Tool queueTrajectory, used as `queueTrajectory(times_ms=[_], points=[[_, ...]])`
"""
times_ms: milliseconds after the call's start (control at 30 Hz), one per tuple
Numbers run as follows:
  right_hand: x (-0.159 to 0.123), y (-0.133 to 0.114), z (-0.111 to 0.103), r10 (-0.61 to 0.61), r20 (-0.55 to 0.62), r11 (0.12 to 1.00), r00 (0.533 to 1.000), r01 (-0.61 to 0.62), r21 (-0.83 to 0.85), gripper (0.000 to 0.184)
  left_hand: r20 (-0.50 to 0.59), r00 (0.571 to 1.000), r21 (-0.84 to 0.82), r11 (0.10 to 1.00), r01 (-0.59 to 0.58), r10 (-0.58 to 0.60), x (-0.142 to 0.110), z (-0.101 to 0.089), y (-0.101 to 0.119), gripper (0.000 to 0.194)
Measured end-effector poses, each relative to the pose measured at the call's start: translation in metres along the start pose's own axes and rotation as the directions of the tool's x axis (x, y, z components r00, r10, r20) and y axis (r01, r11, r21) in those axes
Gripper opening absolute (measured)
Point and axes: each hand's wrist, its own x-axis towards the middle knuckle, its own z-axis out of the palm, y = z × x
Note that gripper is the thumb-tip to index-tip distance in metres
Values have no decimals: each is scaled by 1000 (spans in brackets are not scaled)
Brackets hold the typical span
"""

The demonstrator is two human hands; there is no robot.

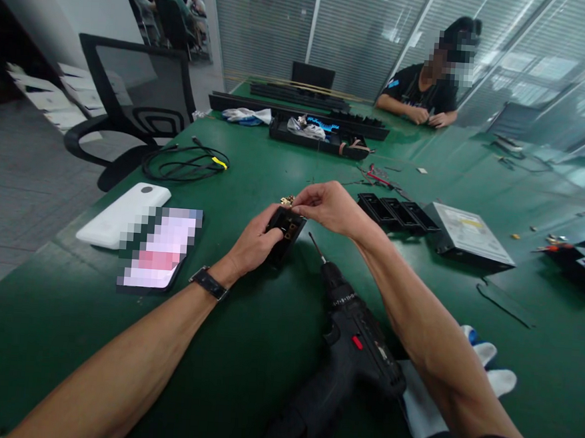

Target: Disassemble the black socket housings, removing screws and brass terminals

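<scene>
A small black rectangular housing (281,248) with brass-coloured parts in it is gripped by my left hand (255,240), thumb across its face. At the housing's far end, the fingertips of my right hand (323,204) are pinched together; what they hold, if anything, is too small to make out. Just beyond them lie small brass-coloured pieces (288,201). A black cordless drill (351,343) rests on the green table (201,373) below my right hand, its bit pointing toward the housing.
Left of my hands are a phone (163,250), a white power bank (125,215) and a coiled black cable (186,161). To the right are several black housings (397,214), a metal-topped box (471,237) and a glove (424,402). A person (422,88) sits across the table.
</scene>
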Motion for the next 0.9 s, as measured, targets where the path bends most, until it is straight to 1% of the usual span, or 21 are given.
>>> queueTrajectory(times_ms=[133, 233, 300, 367, 433, 467, 500, 567, 633, 700, 800, 900], points=[[-2, -2, -1, 17, 17, 1000, 1000, -17, -17, 13, -16, 1000, -10, 1000, 13, -13, -1, 0, 1, 43], [-4, -4, -4, -8, 45, 996, 999, 12, -83, 26, -31, 999, -34, 999, 19, -20, -1, 0, 1, 42], [-4, -4, -7, -28, 56, 996, 998, 33, -82, 33, -38, 999, -49, 999, 18, -20, -1, 1, 1, 44], [-3, 2, -10, -13, 31, 998, 999, 14, -54, 31, -39, 999, -63, 998, 21, -23, -1, 1, 1, 46], [1, 12, -12, 21, -28, 990, 999, -25, -136, 26, -34, 999, -78, 996, 32, -35, -1, 1, 0, 47], [3, 19, -12, 30, -60, 974, 998, -43, -221, 23, -34, 998, -87, 995, 42, -45, -1, 1, 0, 48], [5, 25, -11, 32, -86, 942, 996, -59, -331, 22, -38, 998, -102, 993, 52, -56, -1, 1, -1, 48], [8, 38, -10, 32, -113, 898, 993, -78, -433, 25, -64, 994, -150, 986, 74, -84, -1, 0, -2, 46], [9, 48, -7, 29, -108, 874, 994, -78, -480, 30, -97, 988, -223, 970, 94, -118, 0, 0, -3, 42], [9, 54, -3, 30, -79, 854, 996, -66, -515, 30, -131, 981, -280, 955, 101, -142, 1, 0, -5, 38], [8, 56, 4, 38, -32, 831, 999, -50, -554, 25, -178, 974, -270, 959, 88, -139, 2, -1, -8, 37], [7, 56, 9, 50, -18, 809, 999, -51, -586, 22, -199, 973, -247, 967, 69, -120, 4, -1, -11, 38]])
